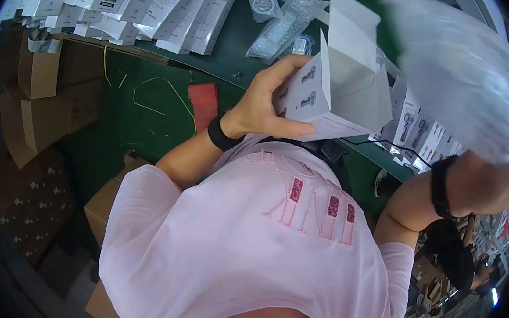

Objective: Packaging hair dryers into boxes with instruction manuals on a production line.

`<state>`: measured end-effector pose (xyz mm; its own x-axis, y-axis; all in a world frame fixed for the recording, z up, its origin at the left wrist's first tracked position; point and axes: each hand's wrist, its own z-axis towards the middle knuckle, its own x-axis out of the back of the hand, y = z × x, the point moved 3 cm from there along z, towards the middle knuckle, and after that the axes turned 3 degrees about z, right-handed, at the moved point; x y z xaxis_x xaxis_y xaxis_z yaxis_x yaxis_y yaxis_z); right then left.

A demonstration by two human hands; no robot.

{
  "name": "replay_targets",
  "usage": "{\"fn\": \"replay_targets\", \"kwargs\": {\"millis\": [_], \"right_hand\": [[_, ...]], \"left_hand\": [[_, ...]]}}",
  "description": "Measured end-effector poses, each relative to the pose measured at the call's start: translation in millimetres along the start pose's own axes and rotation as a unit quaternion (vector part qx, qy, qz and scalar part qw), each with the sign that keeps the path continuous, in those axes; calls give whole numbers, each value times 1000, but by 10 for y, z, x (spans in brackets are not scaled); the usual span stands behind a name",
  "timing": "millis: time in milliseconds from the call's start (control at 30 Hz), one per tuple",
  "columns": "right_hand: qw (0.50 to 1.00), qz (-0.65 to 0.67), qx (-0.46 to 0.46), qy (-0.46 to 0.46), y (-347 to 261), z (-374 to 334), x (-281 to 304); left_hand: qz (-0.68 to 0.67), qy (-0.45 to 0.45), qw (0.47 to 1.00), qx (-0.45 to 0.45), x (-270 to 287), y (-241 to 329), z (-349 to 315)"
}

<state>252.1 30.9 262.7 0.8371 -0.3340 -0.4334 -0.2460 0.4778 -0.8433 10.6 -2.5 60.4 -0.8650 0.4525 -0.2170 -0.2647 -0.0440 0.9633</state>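
Observation:
My left hand (258, 105) grips a white cardboard box (313, 117) with small pictures of a handheld device printed on its side. The thumb lies along the near lower edge and the fingers wrap round the left side. Its top flap stands up, and the part of the inside that shows is bare white card. At the upper right, a large sheet or bag of clear bubble wrap (462, 75) is raised, smeared by motion. My right hand (492, 182) is closed on its lower end, with the fingers mostly hidden behind it.
White boxes (174, 7) lean in a row on the green table (226, 69) at the back left. Bubble-wrapped items (292, 24) lie behind my box. More printed boxes (420, 129) and a black cord (390, 145) are at right. Brown cartons (40, 120) stand at left; people (456, 255) work at far right.

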Motion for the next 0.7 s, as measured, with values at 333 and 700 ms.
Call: {"fn": "replay_targets", "kwargs": {"millis": [333, 700], "right_hand": [[763, -600, 121, -206, 386, -51, 241], [547, -701, 242, -388, 411, -307, 170]], "left_hand": [[-104, 49, 990, 86, -166, -284, -366], [-214, 25, 974, 74, -274, -328, -454]]}}
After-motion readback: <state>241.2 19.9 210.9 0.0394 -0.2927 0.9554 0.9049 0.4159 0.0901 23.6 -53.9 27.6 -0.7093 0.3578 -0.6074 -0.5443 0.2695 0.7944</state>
